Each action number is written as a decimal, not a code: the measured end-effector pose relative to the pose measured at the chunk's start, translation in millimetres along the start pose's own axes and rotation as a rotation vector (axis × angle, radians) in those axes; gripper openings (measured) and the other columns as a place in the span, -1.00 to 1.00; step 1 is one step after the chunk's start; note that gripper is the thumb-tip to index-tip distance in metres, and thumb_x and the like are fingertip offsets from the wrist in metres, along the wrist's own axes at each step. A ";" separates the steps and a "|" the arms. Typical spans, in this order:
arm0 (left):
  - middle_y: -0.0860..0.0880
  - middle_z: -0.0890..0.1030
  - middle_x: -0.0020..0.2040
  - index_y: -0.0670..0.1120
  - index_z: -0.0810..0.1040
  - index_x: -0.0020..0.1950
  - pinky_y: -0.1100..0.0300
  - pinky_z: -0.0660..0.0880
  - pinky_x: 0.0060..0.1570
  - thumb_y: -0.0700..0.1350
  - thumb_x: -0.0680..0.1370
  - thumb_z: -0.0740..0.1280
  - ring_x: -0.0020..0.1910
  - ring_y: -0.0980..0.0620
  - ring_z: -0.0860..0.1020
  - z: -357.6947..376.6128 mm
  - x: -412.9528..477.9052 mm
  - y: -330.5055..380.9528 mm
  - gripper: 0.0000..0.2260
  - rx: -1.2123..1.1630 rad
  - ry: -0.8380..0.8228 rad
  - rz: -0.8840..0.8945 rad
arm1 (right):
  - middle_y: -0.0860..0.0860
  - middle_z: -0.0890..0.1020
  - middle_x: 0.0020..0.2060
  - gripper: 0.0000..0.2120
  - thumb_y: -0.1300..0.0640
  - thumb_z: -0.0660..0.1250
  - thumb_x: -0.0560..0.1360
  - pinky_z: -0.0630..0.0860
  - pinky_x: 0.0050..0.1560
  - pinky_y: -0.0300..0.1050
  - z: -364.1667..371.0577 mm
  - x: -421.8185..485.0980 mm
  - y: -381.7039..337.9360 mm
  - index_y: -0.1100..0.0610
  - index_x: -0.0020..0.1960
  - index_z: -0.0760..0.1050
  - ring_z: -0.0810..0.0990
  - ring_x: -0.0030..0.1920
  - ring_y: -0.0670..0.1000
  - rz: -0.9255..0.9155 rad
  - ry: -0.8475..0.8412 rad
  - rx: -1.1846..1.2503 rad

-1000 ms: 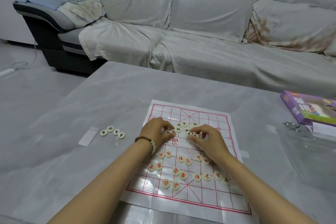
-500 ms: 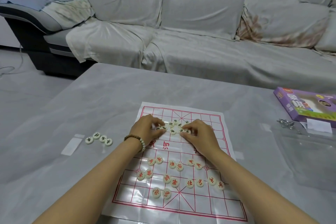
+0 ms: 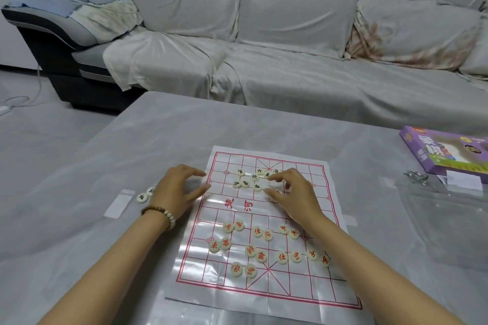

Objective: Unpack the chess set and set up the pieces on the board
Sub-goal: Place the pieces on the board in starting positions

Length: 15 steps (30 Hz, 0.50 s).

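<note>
The white chess board sheet [image 3: 295, 280] with red grid lines lies flat on the table. A loose cluster of cream discs with black characters [image 3: 249, 181] sits on its far half. Several red-character discs [image 3: 260, 245] are scattered over the near half. My right hand [image 3: 295, 192] rests at the right side of the black cluster, index fingertip and thumb touching discs there. My left hand [image 3: 179, 187], with a bead bracelet on the wrist, hovers over the board's left edge with relaxed fingers and holds nothing. Two more black-character discs [image 3: 144, 195] lie off the board, partly behind it.
A purple game box [image 3: 446, 152] stands at the table's right edge, with a clear plastic bag [image 3: 449, 221] and a small metal object [image 3: 417, 177] in front of it. A clear plastic strip [image 3: 118, 203] lies left of the board. A covered sofa [image 3: 290, 66] runs behind the table.
My left hand has come off the black cluster and moved left past the board's edge. My right hand stays at the cluster's right side. The camera has shifted a little.
</note>
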<state>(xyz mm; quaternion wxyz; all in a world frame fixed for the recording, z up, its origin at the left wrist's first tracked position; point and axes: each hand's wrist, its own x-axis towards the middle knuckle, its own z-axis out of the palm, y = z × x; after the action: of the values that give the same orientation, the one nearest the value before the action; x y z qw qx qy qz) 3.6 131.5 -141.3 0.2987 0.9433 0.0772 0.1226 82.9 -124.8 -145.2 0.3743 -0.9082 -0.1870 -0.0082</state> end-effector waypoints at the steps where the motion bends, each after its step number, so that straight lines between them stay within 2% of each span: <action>1: -0.03 0.53 0.14 -0.03 0.56 0.15 0.12 0.38 0.14 0.05 0.44 0.40 0.15 -0.04 0.45 -8.7 -6.8 -12.0 -0.67 0.021 0.037 -0.014 | -0.19 0.49 -0.03 -0.79 -0.03 0.42 0.43 0.45 0.02 -0.20 2.4 -0.6 -7.4 -0.07 0.06 0.55 0.47 -0.03 -0.11 -0.013 -0.002 0.010; 4: -0.08 0.50 0.22 -0.07 0.49 0.27 0.08 0.34 0.21 0.01 0.41 0.46 0.23 -0.10 0.40 -26.6 -27.8 -49.7 -0.54 0.021 0.096 -0.108 | -0.19 0.49 0.01 -0.78 0.00 0.41 0.46 0.38 -0.07 -0.40 18.9 -0.9 -38.5 -0.03 0.09 0.55 0.48 -0.02 -0.15 -0.050 -0.080 0.072; 6: -0.05 0.45 0.29 -0.09 0.40 0.36 0.13 0.28 0.27 0.00 0.42 0.45 0.29 -0.07 0.36 -32.5 -37.1 -69.4 -0.45 -0.049 0.070 -0.145 | -0.17 0.49 0.08 -0.74 0.02 0.39 0.47 0.35 -0.06 -0.45 38.1 1.0 -63.1 -0.02 0.16 0.54 0.46 0.02 -0.17 -0.090 -0.186 0.107; 11: 0.01 0.52 0.22 -0.06 0.43 0.35 0.21 0.32 0.27 -0.01 0.43 0.45 0.24 0.04 0.42 -38.7 -41.9 -90.4 -0.48 -0.112 -0.003 -0.038 | -0.03 0.53 0.13 -0.59 0.01 0.43 0.44 0.38 0.05 -0.28 97.4 8.9 -113.1 0.04 0.27 0.50 0.49 0.05 -0.08 -0.188 -0.378 0.018; 14: 0.18 0.54 0.14 0.05 0.41 0.35 0.27 0.36 0.20 0.19 0.38 0.34 0.16 0.19 0.42 -39.4 -40.4 -95.2 -0.44 -0.148 0.011 -0.005 | 0.05 0.52 0.10 -0.54 0.03 0.47 0.40 0.38 0.09 -0.24 124.4 11.9 -130.1 0.10 0.27 0.51 0.49 0.10 -0.02 -0.229 -0.400 -0.016; 15: 0.23 0.54 0.11 0.08 0.40 0.34 0.30 0.37 0.16 0.19 0.38 0.32 0.12 0.22 0.42 -40.2 -38.7 -96.8 -0.45 -0.149 0.012 0.000 | 0.05 0.52 0.08 -0.56 0.04 0.47 0.40 0.38 0.07 -0.24 130.3 12.4 -133.3 0.11 0.25 0.53 0.50 0.09 -0.01 -0.230 -0.385 -0.002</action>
<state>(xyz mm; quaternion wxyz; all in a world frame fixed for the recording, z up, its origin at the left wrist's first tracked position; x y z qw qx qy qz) -51.6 223.2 -173.1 0.3676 0.9177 0.0695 0.1337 32.1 55.0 -146.8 0.3273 -0.8661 -0.3573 0.1223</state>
